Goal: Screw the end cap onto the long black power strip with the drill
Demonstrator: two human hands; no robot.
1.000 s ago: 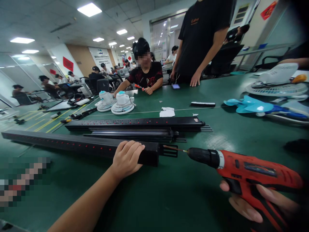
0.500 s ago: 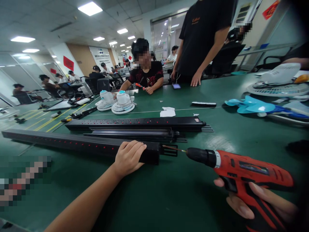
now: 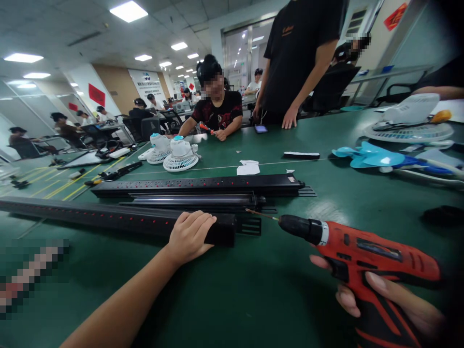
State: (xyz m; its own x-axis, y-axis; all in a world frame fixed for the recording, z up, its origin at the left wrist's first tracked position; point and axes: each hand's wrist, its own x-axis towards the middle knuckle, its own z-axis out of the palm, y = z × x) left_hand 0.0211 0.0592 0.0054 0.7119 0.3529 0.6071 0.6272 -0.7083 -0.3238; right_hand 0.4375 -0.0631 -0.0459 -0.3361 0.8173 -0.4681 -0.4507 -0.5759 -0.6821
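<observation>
A long black power strip (image 3: 145, 220) with a row of small red marks lies across the near side of the green table. My left hand (image 3: 191, 237) is wrapped over it near its right end, fingers across the top. From that end sticks out a flat slotted bracket (image 3: 251, 225). In my right hand (image 3: 395, 295) is a red and black cordless drill (image 3: 377, 251), gripped by its handle and pointing left. Its long thin bit (image 3: 263, 214) has its tip just above the bracket, seemingly apart from it.
Behind lie a second black power strip (image 3: 261, 183) and a dark glossy bar (image 3: 195, 199). White fans (image 3: 181, 157) stand farther back; blue fan blades (image 3: 377, 157) and a white fan (image 3: 409, 130) are at right. Across the table one person (image 3: 217, 113) sits holding a screwdriver; another (image 3: 300, 63) stands.
The drill's bit has come up and away from the bracket's inner end. My left hand keeps its hold on the power strip; the whole view has shifted slightly.
</observation>
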